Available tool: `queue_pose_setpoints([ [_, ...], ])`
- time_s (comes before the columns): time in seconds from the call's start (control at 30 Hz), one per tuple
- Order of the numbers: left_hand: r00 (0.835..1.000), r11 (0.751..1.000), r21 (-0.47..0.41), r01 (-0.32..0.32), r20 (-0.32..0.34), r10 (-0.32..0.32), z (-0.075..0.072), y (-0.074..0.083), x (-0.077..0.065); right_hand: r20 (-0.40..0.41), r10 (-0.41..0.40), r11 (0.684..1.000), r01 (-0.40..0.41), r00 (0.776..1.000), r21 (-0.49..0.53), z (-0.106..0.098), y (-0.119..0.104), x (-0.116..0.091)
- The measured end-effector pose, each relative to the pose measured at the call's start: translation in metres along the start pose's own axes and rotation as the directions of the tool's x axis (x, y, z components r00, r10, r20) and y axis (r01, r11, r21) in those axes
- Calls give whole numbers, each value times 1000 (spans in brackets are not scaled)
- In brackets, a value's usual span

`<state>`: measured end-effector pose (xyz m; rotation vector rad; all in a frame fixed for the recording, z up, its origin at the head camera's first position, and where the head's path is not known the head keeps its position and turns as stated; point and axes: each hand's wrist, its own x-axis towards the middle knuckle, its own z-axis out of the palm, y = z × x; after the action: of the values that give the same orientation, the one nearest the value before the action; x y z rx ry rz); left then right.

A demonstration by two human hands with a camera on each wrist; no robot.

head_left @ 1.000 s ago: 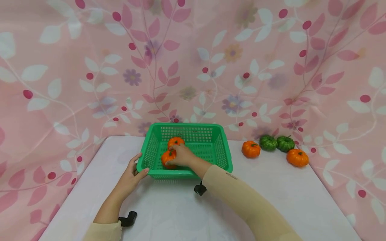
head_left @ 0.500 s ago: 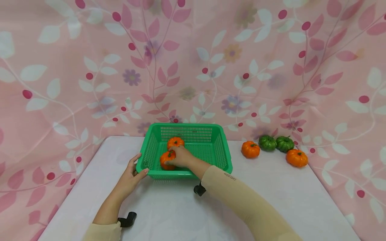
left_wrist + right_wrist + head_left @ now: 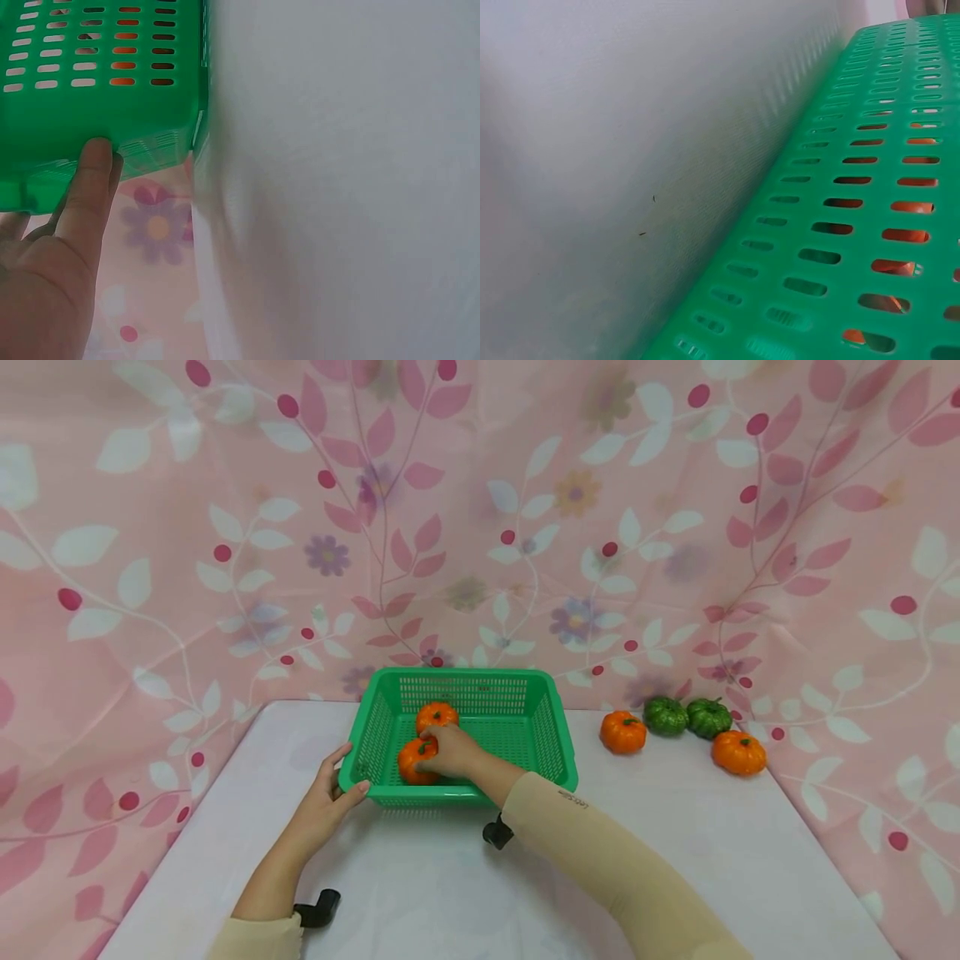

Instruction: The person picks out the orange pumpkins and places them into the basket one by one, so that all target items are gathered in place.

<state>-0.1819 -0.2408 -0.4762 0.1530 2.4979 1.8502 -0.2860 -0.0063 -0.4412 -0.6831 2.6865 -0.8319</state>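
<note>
In the head view, a green plastic basket (image 3: 558, 727) with slotted walls stands on the table. Two small orange pumpkins sit in its left half, a rear pumpkin (image 3: 436, 717) and a front pumpkin (image 3: 415, 762). My right hand (image 3: 453, 753) reaches over the front wall and grips the front pumpkin, its fingertips near the green stem. My left hand (image 3: 328, 793) holds the basket's front left corner, thumb at the front and fingers along the left side. The left wrist view shows a digit (image 3: 91, 176) against the outer wall. In the right wrist view, orange shows through the slots, and my right hand's grip is hidden.
Right of the basket stand an orange pumpkin (image 3: 623, 732), two green pumpkins (image 3: 666, 716) and another orange pumpkin (image 3: 739, 752) near the table's right edge. A floral curtain (image 3: 480, 527) hangs behind the white table (image 3: 420, 893). Black wrist camera mounts (image 3: 320, 907) stick out from both arms.
The front pumpkin has shifted very slightly toward the basket's front left in my right hand. My left hand and the basket stay in place.
</note>
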Motion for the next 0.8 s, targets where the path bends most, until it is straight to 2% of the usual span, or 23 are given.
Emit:
queue_pose_setpoints([
  [0.2, 1000, 1000, 3, 5, -1, -5, 0, 1, 0, -6, 4, 1000, -4, 1000, -26, 1, 2, 3],
  [0.8, 1000, 1000, 2, 17, 2, -17, -1, 1, 1, -12, -43, 999, 43, 999, 21, -3, 3, 2],
])
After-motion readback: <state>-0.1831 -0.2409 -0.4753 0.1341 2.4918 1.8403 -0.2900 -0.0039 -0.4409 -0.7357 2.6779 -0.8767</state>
